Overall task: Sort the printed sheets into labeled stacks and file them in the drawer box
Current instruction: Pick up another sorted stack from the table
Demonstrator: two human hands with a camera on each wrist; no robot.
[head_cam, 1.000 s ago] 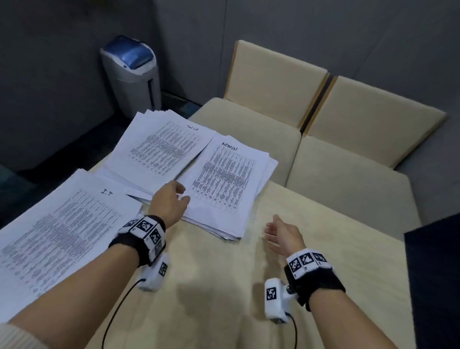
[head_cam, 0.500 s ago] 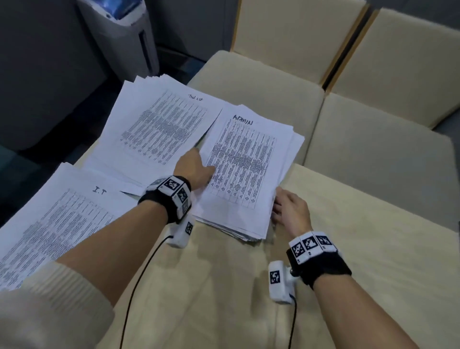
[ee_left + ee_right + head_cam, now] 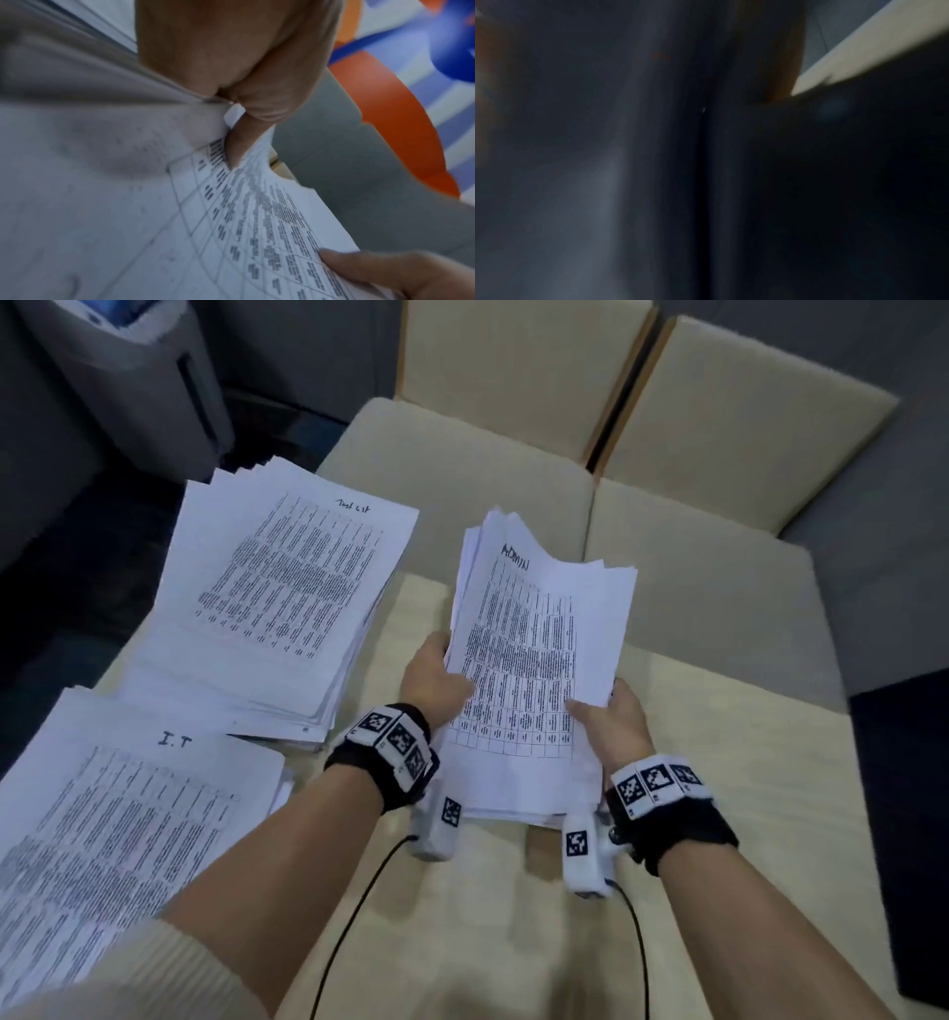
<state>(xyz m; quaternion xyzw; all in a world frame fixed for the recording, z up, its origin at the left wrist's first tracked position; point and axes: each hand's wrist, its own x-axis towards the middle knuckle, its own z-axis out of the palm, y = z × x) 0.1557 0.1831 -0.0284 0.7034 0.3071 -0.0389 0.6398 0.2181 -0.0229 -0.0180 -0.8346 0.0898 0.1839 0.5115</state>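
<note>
The ADMIN stack (image 3: pixel 534 629) of printed sheets is lifted off the table and tilted up, its lower edge near the tabletop. My left hand (image 3: pixel 436 680) grips its left edge, thumb on the top sheet. My right hand (image 3: pixel 608 716) grips its right edge, thumb on top. In the left wrist view my left thumb (image 3: pixel 241 142) presses the printed table on the top ADMIN sheet (image 3: pixel 257 223), and the right thumb (image 3: pixel 365 266) pinches the far edge. The right wrist view is dark and blurred. The task list stack (image 3: pixel 287 598) and the I.T stack (image 3: pixel 118 824) lie on the table at left.
The wooden table (image 3: pixel 513 916) is bare under and in front of my hands. Two beige chairs (image 3: pixel 719 557) stand pushed in at the far edge. A grey bin (image 3: pixel 128 377) stands on the floor at far left. A dark object (image 3: pixel 904 814) sits at the right edge.
Both hands closed on the ADMIN stack's sides and lifted it off the table, tilting it upright. Before, the left hand lay on the stacks and the right was reaching in.
</note>
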